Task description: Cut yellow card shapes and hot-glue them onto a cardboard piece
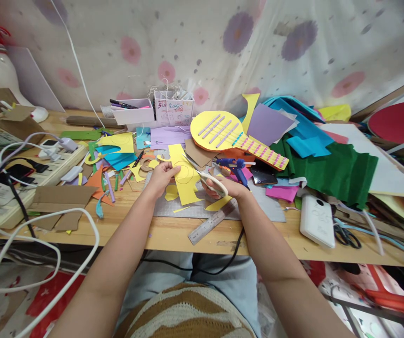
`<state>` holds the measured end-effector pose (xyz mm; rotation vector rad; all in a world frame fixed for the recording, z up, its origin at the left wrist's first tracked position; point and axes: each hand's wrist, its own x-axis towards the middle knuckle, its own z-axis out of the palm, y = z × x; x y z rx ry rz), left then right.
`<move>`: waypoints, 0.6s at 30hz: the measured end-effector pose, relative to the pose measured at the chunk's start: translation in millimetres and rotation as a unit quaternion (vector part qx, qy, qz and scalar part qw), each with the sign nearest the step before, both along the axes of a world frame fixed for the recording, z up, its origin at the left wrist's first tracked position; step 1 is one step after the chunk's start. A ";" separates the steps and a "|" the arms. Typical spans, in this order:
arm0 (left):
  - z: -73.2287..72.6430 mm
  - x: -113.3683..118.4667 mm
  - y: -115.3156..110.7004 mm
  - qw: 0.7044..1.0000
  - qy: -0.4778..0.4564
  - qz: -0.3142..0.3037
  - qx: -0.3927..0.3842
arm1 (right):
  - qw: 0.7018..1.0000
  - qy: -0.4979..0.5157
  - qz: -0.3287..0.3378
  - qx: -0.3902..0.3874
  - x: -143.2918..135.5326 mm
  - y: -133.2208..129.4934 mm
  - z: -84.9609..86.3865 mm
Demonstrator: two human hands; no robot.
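My left hand pinches the left edge of a yellow sheet that has round outlines drawn on it. In my right hand are scissors with pale handles; their blades lie at the sheet's upper right part. Below the sheet is a grey cutting mat, with yellow scraps on it. A metal ruler lies slantwise near my right hand. Just beyond that hand rests a blue glue gun. Behind it lies a yellow paper guitar with purple strips and a dotted neck.
White boxes with pens stand at the back. Colored scraps cover the left side. Green crepe paper, a white power bank and black scissors lie right. A power strip with cables is at far left.
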<state>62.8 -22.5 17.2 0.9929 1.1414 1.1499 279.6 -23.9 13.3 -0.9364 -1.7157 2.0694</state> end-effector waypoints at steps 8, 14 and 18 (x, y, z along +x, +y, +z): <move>-0.3 -0.8 -1.2 1.000 0.008 -0.013 -0.002 | 1.000 -0.010 0.019 0.021 -2.6 -1.5 4.4; -2.9 -0.3 -0.9 0.999 0.023 -0.036 0.004 | 0.997 -0.005 0.048 0.061 -2.2 -1.7 7.2; -1.9 -0.2 -1.0 0.999 0.024 -0.038 0.001 | 0.999 -0.009 0.022 0.047 -1.3 -1.0 4.7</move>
